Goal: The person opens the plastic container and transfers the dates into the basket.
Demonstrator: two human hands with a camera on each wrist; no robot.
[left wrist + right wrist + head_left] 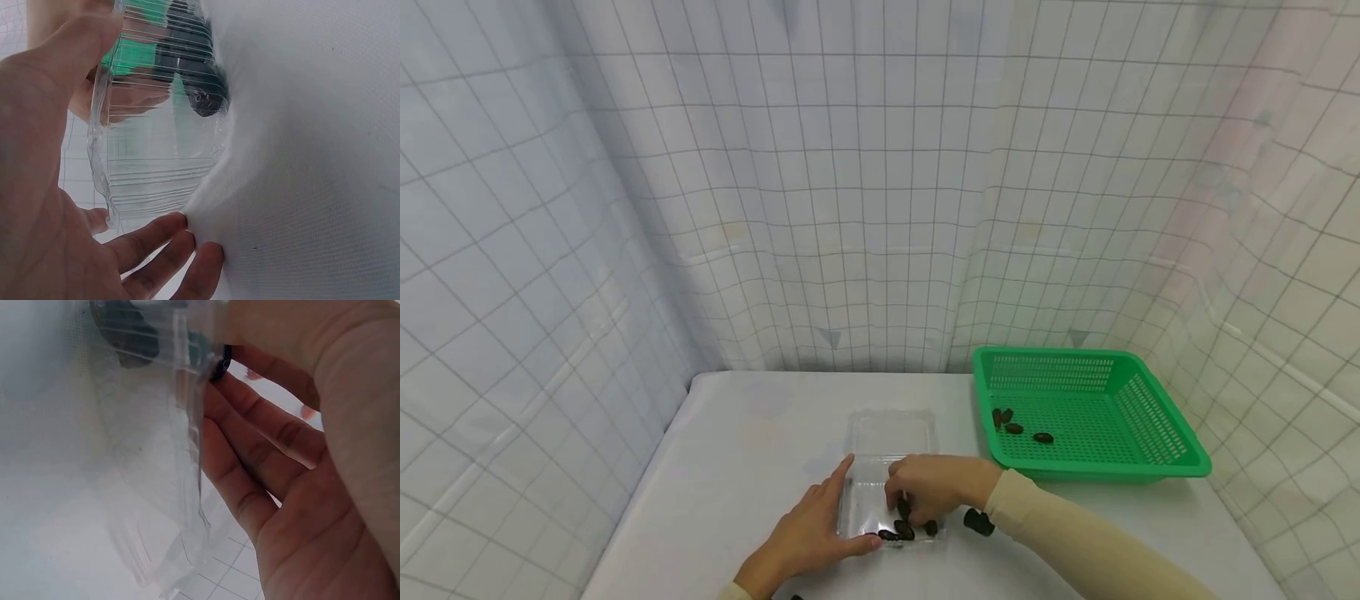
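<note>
A clear plastic clamshell box [867, 500] lies with its lid [892, 433] folded back, away from me. Several dark, glossy dates [904, 530] lie near its front edge. My left hand [811, 527] rests along the box's left side, index finger extended toward the hinge and thumb at the front rim. In the left wrist view its fingers [156, 240] are spread beside the clear wall. Reaching over the box, my right hand [934, 485] pinches a date [904, 506] between thumb and fingers. The right wrist view shows the box wall overlapping those fingertips.
A green plastic basket [1172, 433] stands at the back right, with several dates [1015, 428] at its left side. A small black object [979, 522] shows below the right wrist. White grid-patterned curtains [880, 208] enclose the white table [737, 442] at the back and sides.
</note>
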